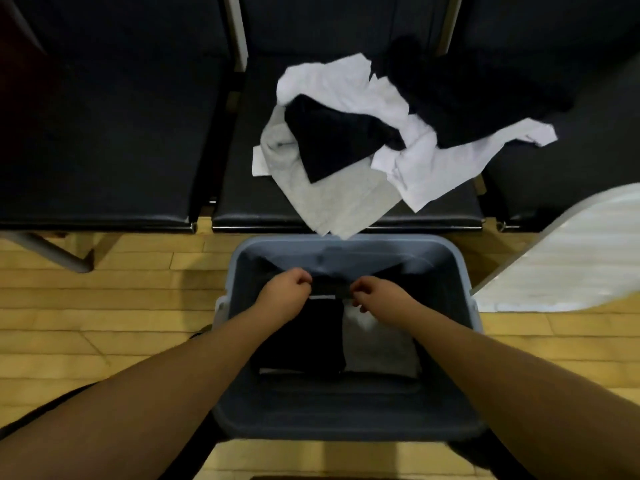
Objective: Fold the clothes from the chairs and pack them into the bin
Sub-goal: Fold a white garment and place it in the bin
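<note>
A grey plastic bin (239, 268) stands on the floor in front of the chairs. Inside it lie a folded black garment (304, 337) on the left and a folded grey one (377, 351) on the right. Over the bin, my left hand (284, 292) and my right hand (377, 296) each pinch one end of a small dark piece of cloth (330, 288) stretched between them. On the middle chair (242, 202) sits a loose pile: a white shirt (408, 157), a black garment (332, 140), a grey garment (332, 202) hanging over the seat edge, and another dark garment (460, 98).
Black chairs (104, 133) line the back, with one to the left and one to the right of the pile. A white panel (568, 258) leans at the right beside the bin. Wooden floor (104, 306) surrounds the bin.
</note>
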The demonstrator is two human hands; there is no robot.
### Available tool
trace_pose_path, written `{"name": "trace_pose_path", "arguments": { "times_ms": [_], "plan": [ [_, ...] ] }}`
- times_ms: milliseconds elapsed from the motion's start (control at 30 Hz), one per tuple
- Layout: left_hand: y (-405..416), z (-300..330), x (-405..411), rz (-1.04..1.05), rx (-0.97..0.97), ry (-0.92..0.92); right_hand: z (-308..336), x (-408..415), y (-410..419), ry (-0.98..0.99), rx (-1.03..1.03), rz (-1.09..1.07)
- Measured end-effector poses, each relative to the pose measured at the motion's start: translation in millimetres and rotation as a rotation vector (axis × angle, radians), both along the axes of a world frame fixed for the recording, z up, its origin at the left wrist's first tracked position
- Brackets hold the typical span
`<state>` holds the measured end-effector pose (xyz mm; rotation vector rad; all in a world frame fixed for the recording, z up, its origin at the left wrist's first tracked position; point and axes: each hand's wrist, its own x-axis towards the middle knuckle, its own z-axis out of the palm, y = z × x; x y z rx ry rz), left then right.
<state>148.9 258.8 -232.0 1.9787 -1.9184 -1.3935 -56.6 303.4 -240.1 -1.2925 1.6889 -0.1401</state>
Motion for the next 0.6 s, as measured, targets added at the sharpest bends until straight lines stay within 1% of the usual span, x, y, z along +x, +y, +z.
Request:
{"name": "trace_pose_path", "arguments": {
  "times_ms": [100, 267, 333, 400, 500, 600],
  "plan": [
    [-11.4, 31.1, -6.8, -0.063, -0.134, -0.01, 35.5, -13.1, -8.4, 0.066, -0.151, 0.008],
    [-31.3, 72.7, -25.4, -0.066, -0.309, 0.014, 69.8, -37.2, -18.0, 0.116, -0.369, -0.018],
    [-39.6, 83.1, -37.8, -0.127, -0.374, 0.011, 78.6, -49.3, -23.6, 0.162, -0.478, -0.025],
    [-46.2, 88.1, -53.8, -0.24, -0.438, 0.007, 83.3, -62.9, -30.5, 0.217, -0.575, -0.047],
    [-54.1, 86.3, -86.0, -0.424, -0.524, -0.019, 86.9, -85.6, -39.5, 0.288, -0.584, -0.13],
    [-63.2, 83.7, -120.9, -0.519, -0.584, -0.042, 85.8, -104.8, -48.2, 0.31, -0.552, -0.191]
  ]
}}
